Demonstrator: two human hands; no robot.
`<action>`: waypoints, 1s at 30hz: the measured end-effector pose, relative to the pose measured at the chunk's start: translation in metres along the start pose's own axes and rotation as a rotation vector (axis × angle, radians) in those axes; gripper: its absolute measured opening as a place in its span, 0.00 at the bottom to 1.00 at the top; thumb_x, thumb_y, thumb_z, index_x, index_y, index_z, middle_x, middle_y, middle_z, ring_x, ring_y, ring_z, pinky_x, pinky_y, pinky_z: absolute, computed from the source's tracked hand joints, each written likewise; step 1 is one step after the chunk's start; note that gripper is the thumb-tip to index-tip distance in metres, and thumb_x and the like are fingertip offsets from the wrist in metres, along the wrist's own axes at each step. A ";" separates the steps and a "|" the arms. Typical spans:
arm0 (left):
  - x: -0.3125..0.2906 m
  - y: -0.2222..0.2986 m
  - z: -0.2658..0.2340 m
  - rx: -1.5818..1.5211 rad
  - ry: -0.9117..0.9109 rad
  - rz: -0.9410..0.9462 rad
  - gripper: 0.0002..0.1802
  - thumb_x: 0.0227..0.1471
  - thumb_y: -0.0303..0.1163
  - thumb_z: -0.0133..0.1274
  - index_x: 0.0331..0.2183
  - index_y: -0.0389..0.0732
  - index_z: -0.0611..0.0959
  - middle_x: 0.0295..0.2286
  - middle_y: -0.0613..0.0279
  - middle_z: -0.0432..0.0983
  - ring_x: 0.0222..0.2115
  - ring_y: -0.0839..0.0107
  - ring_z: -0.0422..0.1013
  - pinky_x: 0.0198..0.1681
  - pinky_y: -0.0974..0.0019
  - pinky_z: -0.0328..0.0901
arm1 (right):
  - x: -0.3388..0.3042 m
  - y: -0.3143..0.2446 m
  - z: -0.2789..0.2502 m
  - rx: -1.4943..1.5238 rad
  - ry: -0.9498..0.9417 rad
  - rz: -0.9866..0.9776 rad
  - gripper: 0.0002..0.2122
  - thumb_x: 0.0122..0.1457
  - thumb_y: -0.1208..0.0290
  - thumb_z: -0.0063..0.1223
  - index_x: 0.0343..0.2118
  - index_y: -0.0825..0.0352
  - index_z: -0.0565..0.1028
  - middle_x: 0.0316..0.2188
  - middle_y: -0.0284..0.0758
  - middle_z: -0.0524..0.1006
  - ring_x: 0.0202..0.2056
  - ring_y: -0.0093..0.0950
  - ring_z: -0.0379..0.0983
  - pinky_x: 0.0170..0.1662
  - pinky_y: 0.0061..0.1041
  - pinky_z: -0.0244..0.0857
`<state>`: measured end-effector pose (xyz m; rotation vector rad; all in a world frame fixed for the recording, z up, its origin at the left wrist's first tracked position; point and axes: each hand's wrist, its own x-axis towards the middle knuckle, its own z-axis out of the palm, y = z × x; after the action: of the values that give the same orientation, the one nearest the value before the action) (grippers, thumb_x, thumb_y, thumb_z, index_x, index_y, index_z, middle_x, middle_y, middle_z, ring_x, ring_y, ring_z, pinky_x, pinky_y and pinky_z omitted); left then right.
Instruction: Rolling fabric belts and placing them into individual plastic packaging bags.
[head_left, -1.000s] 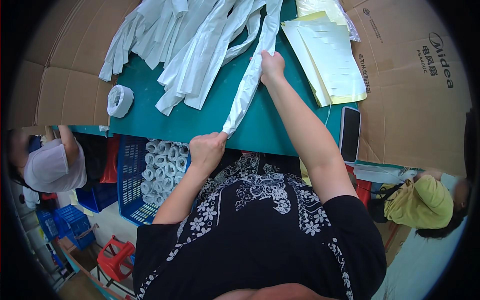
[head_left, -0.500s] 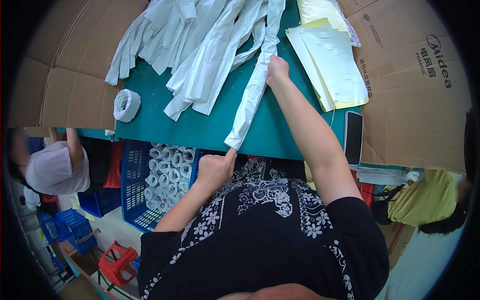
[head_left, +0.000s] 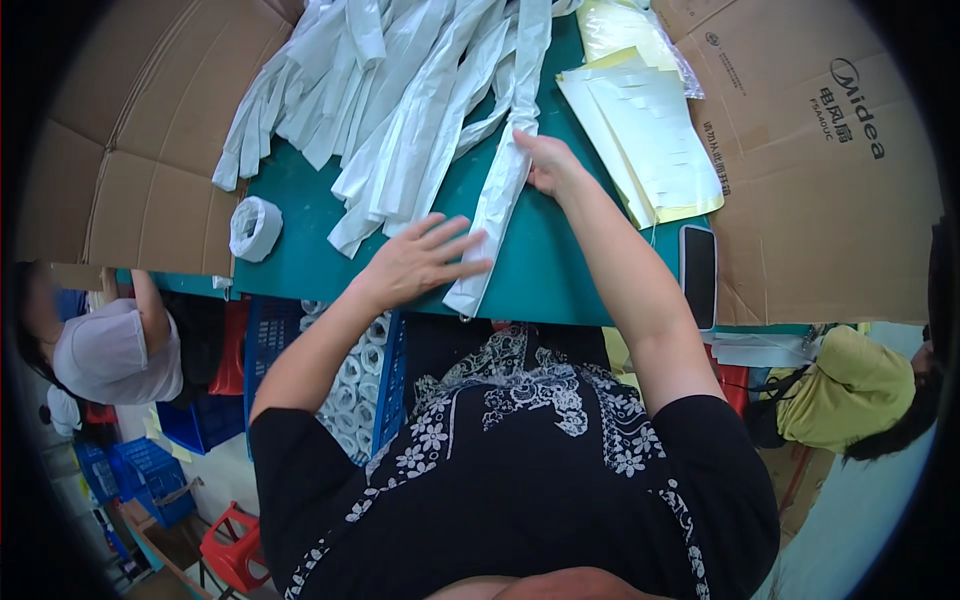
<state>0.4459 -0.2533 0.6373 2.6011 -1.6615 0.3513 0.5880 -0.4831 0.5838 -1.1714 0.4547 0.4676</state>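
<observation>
A long, folded white film strip (head_left: pixel 500 195) lies lengthwise on the green tabletop (head_left: pixel 320 272), its lower end at the near edge. My right hand (head_left: pixel 550 165) grips it partway up, thumb on top; the other fingers are partly hidden. Across the strip's lower part reaches my left hand (head_left: pixel 425 262), palm down with fingers spread and slightly blurred. Whether those fingertips press on the film I cannot tell. More white strips (head_left: pixel 395 160) fan out in a loose pile just left of it. A coiled white roll (head_left: pixel 256 229) stands at the table's left.
Slitted, yellow-backed label sheets (head_left: pixel 640 140) lie at the right beside a phone (head_left: pixel 698 277). Cardboard walls (head_left: pixel 170 130) flank the table on both sides. Below its edge, a blue basket (head_left: pixel 390 400) holds several white rolls (head_left: pixel 350 390). People (head_left: pixel 115 345) sit left and right; a red stool (head_left: pixel 235 545) stands lower left.
My left hand has come up from the strip's lower tip, its pointing finger giving way to spread fingers over the film. My right thumb now lies on top, and the lower strip looks flatter.
</observation>
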 end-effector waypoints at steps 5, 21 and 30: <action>0.030 -0.012 0.018 -0.142 -0.039 0.484 0.22 0.49 0.31 0.42 0.48 0.43 0.70 0.52 0.62 0.63 0.56 0.65 0.56 0.59 0.62 0.53 | -0.009 -0.011 -0.008 0.142 -0.240 0.160 0.13 0.58 0.68 0.48 0.43 0.69 0.68 0.37 0.42 0.75 0.39 0.37 0.73 0.43 0.36 0.69; -0.104 0.061 -0.018 -0.612 -0.075 -0.216 0.15 0.40 0.22 0.51 0.35 0.43 0.79 0.38 0.62 0.75 0.43 0.67 0.71 0.52 0.60 0.62 | 0.136 -0.277 -0.020 0.429 -0.158 -0.276 0.14 0.61 0.63 0.43 0.44 0.67 0.69 0.37 0.40 0.73 0.39 0.37 0.71 0.48 0.46 0.62; 0.019 -0.015 0.011 -0.729 0.465 -0.268 0.10 0.43 0.24 0.55 0.33 0.41 0.81 0.37 0.56 0.76 0.42 0.58 0.72 0.49 0.55 0.62 | 0.139 -0.380 -0.139 -0.451 0.359 -0.493 0.18 0.61 0.56 0.41 0.40 0.68 0.72 0.32 0.37 0.75 0.31 0.30 0.73 0.36 0.33 0.67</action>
<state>0.4688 -0.2658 0.6319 1.9586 -1.0124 0.2451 0.9046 -0.7192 0.7492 -1.7571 0.3552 -0.0828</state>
